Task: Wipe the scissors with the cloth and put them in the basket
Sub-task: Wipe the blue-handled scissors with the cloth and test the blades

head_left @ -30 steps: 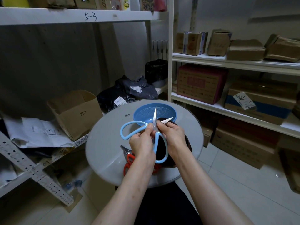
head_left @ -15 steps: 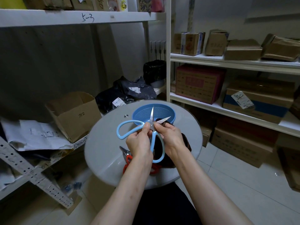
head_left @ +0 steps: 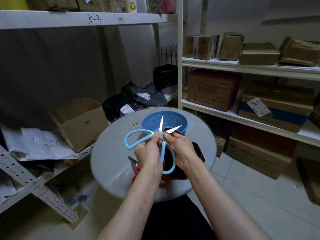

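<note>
Light blue scissors (head_left: 138,138) are held spread apart above a round white table (head_left: 112,153), blades pointing up and away. My left hand (head_left: 149,153) grips them near the pivot. My right hand (head_left: 180,148) pinches a dark cloth (head_left: 197,149) against the right blade; most of the cloth hangs under that hand. A blue mesh basket (head_left: 174,118) stands on the far side of the table, just behind the blade tips. A second pair of scissors with red handles (head_left: 137,169) lies on the table under my left wrist, partly hidden.
An open cardboard box (head_left: 78,122) and papers sit on the low shelf at left. Black bags (head_left: 138,97) lie behind the table. White shelves at right carry several cardboard boxes (head_left: 213,89). Tiled floor shows to the right.
Both hands and the blue scissors stay in nearly the same spot; the right blade and cloth shift only slightly. The view has drifted a little.
</note>
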